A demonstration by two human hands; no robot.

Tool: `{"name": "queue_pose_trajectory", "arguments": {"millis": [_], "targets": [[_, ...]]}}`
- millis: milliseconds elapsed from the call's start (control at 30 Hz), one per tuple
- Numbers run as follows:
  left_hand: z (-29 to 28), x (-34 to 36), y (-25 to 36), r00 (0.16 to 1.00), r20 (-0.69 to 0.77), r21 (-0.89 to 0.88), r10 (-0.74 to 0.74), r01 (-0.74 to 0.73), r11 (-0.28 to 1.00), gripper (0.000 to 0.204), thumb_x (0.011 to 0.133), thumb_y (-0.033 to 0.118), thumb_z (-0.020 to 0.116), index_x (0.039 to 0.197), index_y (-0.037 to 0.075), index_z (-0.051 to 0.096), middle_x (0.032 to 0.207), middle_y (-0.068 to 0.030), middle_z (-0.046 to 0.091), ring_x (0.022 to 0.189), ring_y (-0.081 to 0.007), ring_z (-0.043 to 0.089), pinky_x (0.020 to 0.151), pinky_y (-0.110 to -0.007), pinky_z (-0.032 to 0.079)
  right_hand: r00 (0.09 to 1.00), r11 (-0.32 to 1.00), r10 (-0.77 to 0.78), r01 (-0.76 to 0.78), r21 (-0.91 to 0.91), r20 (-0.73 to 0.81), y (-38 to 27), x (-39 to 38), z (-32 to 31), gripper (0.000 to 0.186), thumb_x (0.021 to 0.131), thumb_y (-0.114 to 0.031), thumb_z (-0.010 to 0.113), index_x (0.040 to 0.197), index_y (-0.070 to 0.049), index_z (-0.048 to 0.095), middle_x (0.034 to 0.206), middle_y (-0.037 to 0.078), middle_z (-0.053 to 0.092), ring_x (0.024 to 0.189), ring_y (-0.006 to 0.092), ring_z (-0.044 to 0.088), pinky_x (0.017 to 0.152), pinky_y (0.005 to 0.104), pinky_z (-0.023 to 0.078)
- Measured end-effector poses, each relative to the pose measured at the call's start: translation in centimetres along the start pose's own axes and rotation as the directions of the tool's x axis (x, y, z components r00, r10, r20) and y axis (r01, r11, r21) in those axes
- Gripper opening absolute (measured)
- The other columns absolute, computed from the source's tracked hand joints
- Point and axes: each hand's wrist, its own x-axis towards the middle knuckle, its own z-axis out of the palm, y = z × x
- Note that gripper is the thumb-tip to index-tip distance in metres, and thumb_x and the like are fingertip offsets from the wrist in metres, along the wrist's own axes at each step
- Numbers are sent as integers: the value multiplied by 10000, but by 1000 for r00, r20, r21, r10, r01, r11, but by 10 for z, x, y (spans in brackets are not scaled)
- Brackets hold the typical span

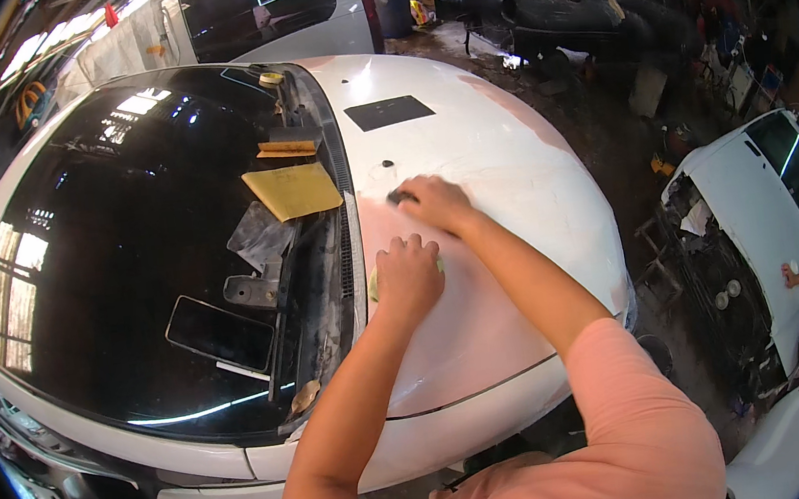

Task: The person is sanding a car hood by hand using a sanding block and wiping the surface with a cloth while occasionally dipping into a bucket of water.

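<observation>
Arms (353, 403) outstretched, left fingers (406, 247) clasp a green pad (373, 285), right fingers (419, 191) a dark block (396, 197), its length seemingly leftward.

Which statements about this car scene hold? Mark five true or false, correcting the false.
A black sheet lies on the hood. True.
The right hand holds a dark object. True.
The left hand is on the black sheet. False: it is over a pale green object.
The larger yellow sheet is under the right hand. False: it lies at the lower edge of the windshield.
The hood is all white. False: it has pinkish areas.
</observation>
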Motion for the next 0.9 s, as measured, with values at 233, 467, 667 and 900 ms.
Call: {"name": "queue_pose_trajectory", "arguments": {"millis": [233, 467, 667, 900], "targets": [[2, -1, 2, 1000, -18, -20, -1, 0, 1000, 258, 850, 244, 731, 1064, 100, 729, 1123, -114, 700, 1090, -346, 655, 870, -508, 533, 997, 996, 73, -75, -48, -39, -7, 1, 8, 328, 937, -312, 628, 1207, -161, 739, 1240, 138, 721, 1173, 390, 659, 1020, 523, 542], [4, 1, -5, 999, -51, 9, 0, 0, 1000, 249, 845, 214, 716, 1069, 107, 731, 1106, -101, 696, 1074, -334, 655, 842, -504, 529, 994, 991, 102, -104, -83, -29, -21, 1, 16, 342, 942, -333, 643, 1230, -173, 734, 1276, 123, 714, 1196, 377, 653, 1027, 516, 533], [3, 2, 1, 1000, -25, -7, 1, -1, 1000, 280, 841, 229, 734, 1089, 100, 737, 1116, -113, 697, 1078, -341, 661, 853, -503, 536, 992, 985, 102, -112, -133, -76, -12, 6, 21, 308, 952, -302, 644, 1213, -160, 727, 1215, 134, 722, 1155, 394, 664, 996, 528, 555], [-3, 5, 6, 999, 48, 27, -1, 0, 1000, 267, 850, 244, 738, 1077, 103, 741, 1129, -105, 702, 1084, -328, 660, 864, -489, 533, 992, 987, 124, -125, -97, -25, -9, 8, 18, 345, 944, -348, 680, 1243, -184, 727, 1311, 112, 690, 1212, 367, 639, 1014, 506, 544]]}}
